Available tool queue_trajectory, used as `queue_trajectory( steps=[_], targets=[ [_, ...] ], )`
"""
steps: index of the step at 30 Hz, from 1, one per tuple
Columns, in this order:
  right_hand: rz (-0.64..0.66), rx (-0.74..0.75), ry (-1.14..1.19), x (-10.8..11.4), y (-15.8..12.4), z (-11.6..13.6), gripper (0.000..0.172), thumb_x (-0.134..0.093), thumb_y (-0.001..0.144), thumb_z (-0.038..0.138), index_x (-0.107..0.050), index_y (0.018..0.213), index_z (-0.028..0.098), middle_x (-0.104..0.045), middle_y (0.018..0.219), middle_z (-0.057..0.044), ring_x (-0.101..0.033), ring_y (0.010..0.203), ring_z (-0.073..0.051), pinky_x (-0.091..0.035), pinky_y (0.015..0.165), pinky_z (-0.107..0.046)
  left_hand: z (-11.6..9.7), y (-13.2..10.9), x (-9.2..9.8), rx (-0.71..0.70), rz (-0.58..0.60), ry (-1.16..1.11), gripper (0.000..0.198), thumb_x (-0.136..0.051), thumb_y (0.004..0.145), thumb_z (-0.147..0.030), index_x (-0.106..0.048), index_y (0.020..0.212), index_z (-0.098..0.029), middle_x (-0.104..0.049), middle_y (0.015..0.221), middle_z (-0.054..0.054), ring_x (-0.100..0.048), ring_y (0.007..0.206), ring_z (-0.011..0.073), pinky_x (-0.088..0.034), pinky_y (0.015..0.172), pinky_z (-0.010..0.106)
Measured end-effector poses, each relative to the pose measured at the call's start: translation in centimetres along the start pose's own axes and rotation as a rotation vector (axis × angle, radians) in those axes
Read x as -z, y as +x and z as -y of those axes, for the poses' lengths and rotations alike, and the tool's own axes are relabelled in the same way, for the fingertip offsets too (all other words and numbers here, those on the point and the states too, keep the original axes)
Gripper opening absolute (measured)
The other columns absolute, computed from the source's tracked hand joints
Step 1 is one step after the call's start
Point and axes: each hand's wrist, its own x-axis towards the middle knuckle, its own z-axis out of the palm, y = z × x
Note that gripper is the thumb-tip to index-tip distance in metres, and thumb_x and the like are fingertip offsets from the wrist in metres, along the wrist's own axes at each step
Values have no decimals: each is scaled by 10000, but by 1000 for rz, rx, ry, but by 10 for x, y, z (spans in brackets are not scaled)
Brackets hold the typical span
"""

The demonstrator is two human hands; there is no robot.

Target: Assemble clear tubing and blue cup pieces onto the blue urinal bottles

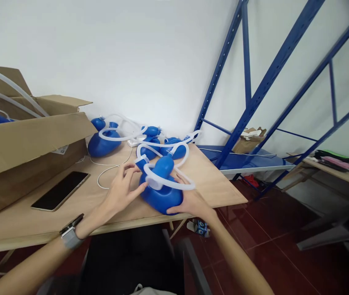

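Note:
A rounded blue plastic vessel (170, 200) rests near the table's front edge, with a blue squeeze bulb (164, 166) and a looped whitish tube (174, 185) lying over it. My right hand (189, 198) wraps its right side, thumb low on the front and fingers partly hidden behind. On the left, my left hand (127, 184) holds the vessel between thumb and fingers; the thumb tip is at a whitish round fitting (155, 182) and the fingers are beside a small blue end piece (143, 162).
Several similar blue vessels with tubes, one a blue vessel (103, 143), lie along the wall. An open cardboard box (39, 141) and a dark phone (60, 190) are on the left. A white cable (102, 177) curls across the table (217, 186). Blue metal racking (246, 110) rises at right.

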Motion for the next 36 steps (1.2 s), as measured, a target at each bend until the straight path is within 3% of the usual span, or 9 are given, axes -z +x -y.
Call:
queue_trajectory(
  steps=[2,4,7,12,16,22,27,31,36],
  targets=[
    [-140,14,-34,-32,8,21,1230,-897,671,676,-330,1663,222,-324,1717,-198,-300,1597,-416,-331,1275,-621,0,2,7,65,43,-98,468,-654,940,-577,-606,1257,-237,-644,1331,120,-689,1171,305,-573,1035,510],
    [-247,59,-95,-60,12,42,1227,-873,728,660,-265,1682,185,-261,1737,-226,-219,1626,-424,-297,1282,-654,2,8,10,168,70,-222,640,-724,868,-607,-547,1355,-231,-677,1346,126,-716,1142,312,-617,958,484],
    [-331,210,-222,-80,16,69,1182,-783,831,669,-199,1691,107,-184,1745,-276,-143,1639,-448,-279,1270,-696,8,18,10,264,6,-367,782,-771,801,-626,-524,1414,-208,-687,1382,148,-730,1149,325,-646,884,437],
    [-359,391,-395,-48,55,101,793,-581,1020,564,-355,1654,146,-325,1721,-192,-177,1641,-387,-241,1310,-601,21,25,12,269,-59,-288,812,-807,720,-692,-632,1324,-178,-796,1141,125,-774,977,330,-634,845,438],
    [-299,416,-431,-22,101,105,786,-611,956,698,-525,1550,190,-520,1601,-153,-385,1527,-372,-172,1311,-614,30,26,20,269,-32,-158,827,-855,634,-709,-678,1254,-190,-809,915,78,-774,821,311,-614,802,423],
    [-418,310,-343,-38,119,96,728,-658,902,737,-644,1391,198,-635,1453,-141,-500,1377,-337,-202,1279,-566,39,31,24,356,-9,-451,657,-893,565,-673,-639,942,-199,-731,736,17,-726,710,244,-590,675,339],
    [-478,210,-366,-44,120,96,662,-650,931,697,-630,1396,226,-627,1449,-144,-492,1369,-338,-238,1251,-554,48,14,4,650,-160,-717,684,-832,654,-650,-563,1102,-208,-745,897,44,-757,737,232,-614,681,351],
    [-436,221,-408,-43,123,99,732,-689,887,709,-604,1417,212,-605,1463,-167,-473,1370,-362,-223,1248,-588,46,0,-2,671,-192,-623,675,-864,583,-500,-524,1101,-231,-699,907,19,-699,698,186,-596,619,312],
    [-450,143,-419,-41,125,92,636,-765,879,479,-581,1433,226,-578,1496,-149,-456,1380,-348,-205,1256,-583,51,-17,22,661,-272,-268,494,-739,644,-412,-532,1060,-244,-637,829,1,-638,634,206,-579,608,359]
  ],
)
